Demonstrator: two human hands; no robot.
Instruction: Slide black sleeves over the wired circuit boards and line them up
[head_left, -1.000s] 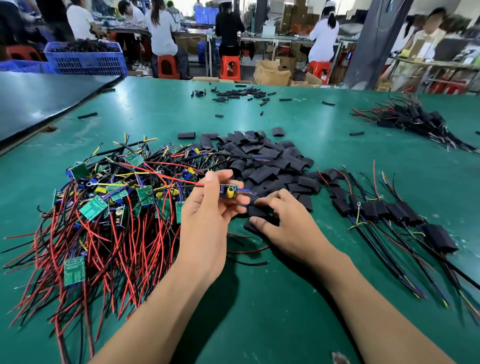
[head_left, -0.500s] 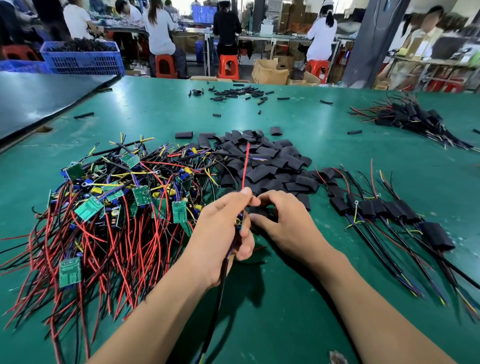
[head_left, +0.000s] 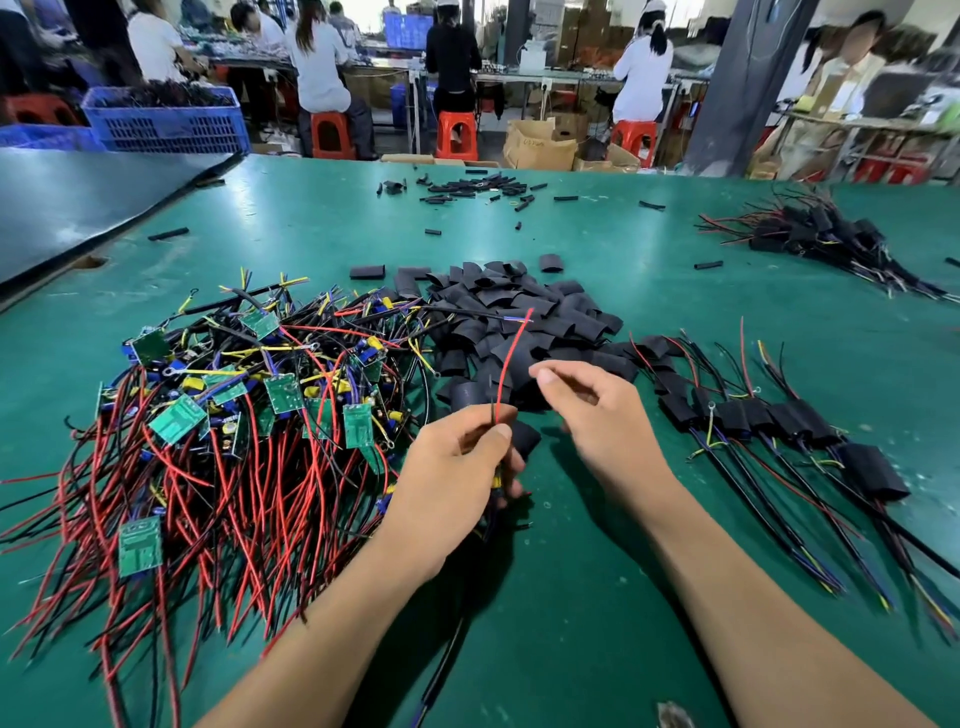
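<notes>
Dozens of bare wired circuit boards (head_left: 179, 415) lie heaped, leads tangled, toward the tabletop's (head_left: 571, 597) left edge. Loose black sleeves (head_left: 519, 312) piled mid-table. Sleeved row (head_left: 753, 415) laid side by side toward the right edge.

Left hand (head_left: 457, 467) clenches one board's leads, the red lead (head_left: 511, 358) standing up out of the fist; the board itself is mostly hidden under the fingers. Right hand (head_left: 597, 421) just beside it, thumb and forefinger drawn together near that lead; cannot tell if they pinch anything. One sleeve (head_left: 524, 436) lies against the left fingers. Held or not, unclear.

Risks, as I judge them:
- Floppy leads could splay and snag the sleeve mouth.
- A flattened sleeve may not open easily.
- The trailing cable could drag neighbours out of the tangle.
- A sleeve pushed too far or too short would spoil the line-up.

Containers:
- Blue crate (head_left: 161, 122) beyond the far left corner, filled with dark wire-like stock.
- Open cardboard box (head_left: 540, 143) on the floor past the far edge, contents not visible.
</notes>
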